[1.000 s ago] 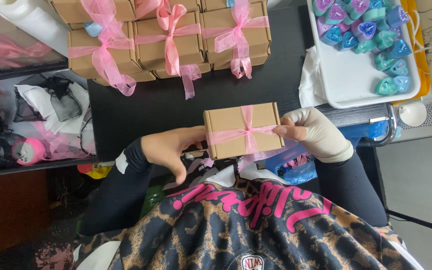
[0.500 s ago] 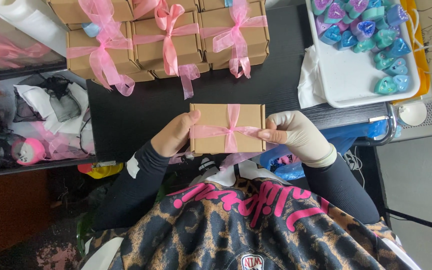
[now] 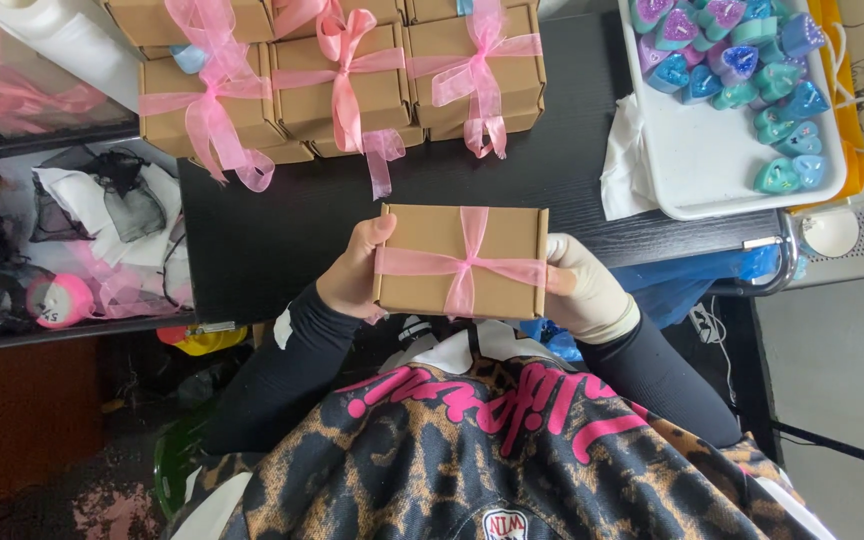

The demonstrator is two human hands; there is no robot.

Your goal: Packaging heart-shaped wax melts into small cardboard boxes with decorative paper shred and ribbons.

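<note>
1. A pink ribbon spool (image 3: 60, 300) lies far left on a cluttered shelf, well apart from the hands.
2. The left hand (image 3: 352, 275) grips the left edge of the box (image 3: 462, 262). Its thumb lies on top near the corner, and its other fingers are curled under, out of sight.
3. The box is small, flat, brown cardboard, held level above the near edge of the black table (image 3: 282, 230), just in front of the person's chest.
4. A sheer pink ribbon (image 3: 464, 268) crosses the lid both ways and is knotted near the middle. It looks soft and slippery, and would likely slide or come undone if pulled.
5. The box looks light and stiff enough along its edges. The flat faces could dent under a squeeze, so the short sides, clear of the knot, seem the best hold.
6. The right hand (image 3: 582, 285), in a pale glove, clamps the right edge, with its fingers closed around that side.
7. Tied boxes (image 3: 352, 85) stand in a row at the back of the table.
8. A white tray (image 3: 712, 165) with blue and purple heart shapes (image 3: 742, 60) sits far right.
</note>
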